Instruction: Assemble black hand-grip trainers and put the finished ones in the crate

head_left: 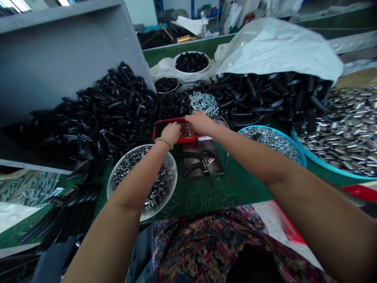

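My left hand (171, 133), with a beaded bracelet (164, 143) at the wrist, rests at the near side of a red tray (167, 122). My right hand (200, 122) reaches over the tray's right end, and its fingertips are hidden behind the hand. Small brownish metal parts (187, 132) lie in the tray between my hands. Neither hand clearly shows a held part. Below my left forearm sits a white bowl (172, 184) of metal rings. Black-handled pliers (196, 163) lie on a dark board just below the tray.
Large heaps of black curved plastic parts (103, 114) fill the left and back of the green table (224, 194). Silver bolts (204, 103) lie behind the tray. Blue basins hold metal nuts (271, 143) and silver tubes (350, 133). White plastic sheeting (279, 49) covers the back.
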A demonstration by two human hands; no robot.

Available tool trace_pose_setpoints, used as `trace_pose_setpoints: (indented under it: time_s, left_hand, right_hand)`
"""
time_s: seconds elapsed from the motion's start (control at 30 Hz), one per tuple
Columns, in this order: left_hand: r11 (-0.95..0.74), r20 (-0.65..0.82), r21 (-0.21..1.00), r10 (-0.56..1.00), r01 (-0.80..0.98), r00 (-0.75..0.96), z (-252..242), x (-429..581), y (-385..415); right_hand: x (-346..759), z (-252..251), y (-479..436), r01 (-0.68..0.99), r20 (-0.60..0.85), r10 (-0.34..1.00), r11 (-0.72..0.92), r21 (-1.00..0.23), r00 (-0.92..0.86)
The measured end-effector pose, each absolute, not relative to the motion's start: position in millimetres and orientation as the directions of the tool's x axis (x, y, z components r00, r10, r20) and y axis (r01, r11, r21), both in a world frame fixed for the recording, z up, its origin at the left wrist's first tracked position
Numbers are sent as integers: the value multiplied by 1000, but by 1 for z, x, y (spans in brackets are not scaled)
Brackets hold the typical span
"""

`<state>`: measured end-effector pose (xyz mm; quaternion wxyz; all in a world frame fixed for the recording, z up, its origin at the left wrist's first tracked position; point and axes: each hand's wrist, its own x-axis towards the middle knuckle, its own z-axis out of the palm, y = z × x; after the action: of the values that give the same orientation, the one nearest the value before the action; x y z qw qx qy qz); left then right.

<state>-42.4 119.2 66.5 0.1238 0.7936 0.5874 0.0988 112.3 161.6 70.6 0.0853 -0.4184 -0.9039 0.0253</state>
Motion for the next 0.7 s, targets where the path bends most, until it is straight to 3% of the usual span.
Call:
trace_pose_setpoints:
  time_s: [0.17,0.27,0.33,0.43,0.57,0.63,0.7]
  left_hand:
    - [-264,-35,191,961,946,275,49,-47,147]
    - [-308,45,213,951,927,306,42,-49,143]
    - [-321,96,247,947,914,306,43,-49,142]
    - [-310,172,305,948,901,268,51,-47,138]
    - [-352,221,562,936,748,275,58,-36,109]
    - [-370,171,686,919,626,356,53,-29,86]
    - [-361,124,761,897,539,425,43,-24,63]
  right_hand:
    - [166,63,107,596,202,824,531,-602,-530]
    - [201,43,62,504,-10,893,245,-829,-450]
    - [214,31,42,460,-152,914,42,-887,-377]
    - [217,21,34,450,-191,936,-39,-892,-297]
    - [208,19,40,573,-152,948,38,-819,-281]
    - [204,20,40,698,-92,943,168,-696,-319]
    - [201,23,35,806,-9,924,329,-493,-383]
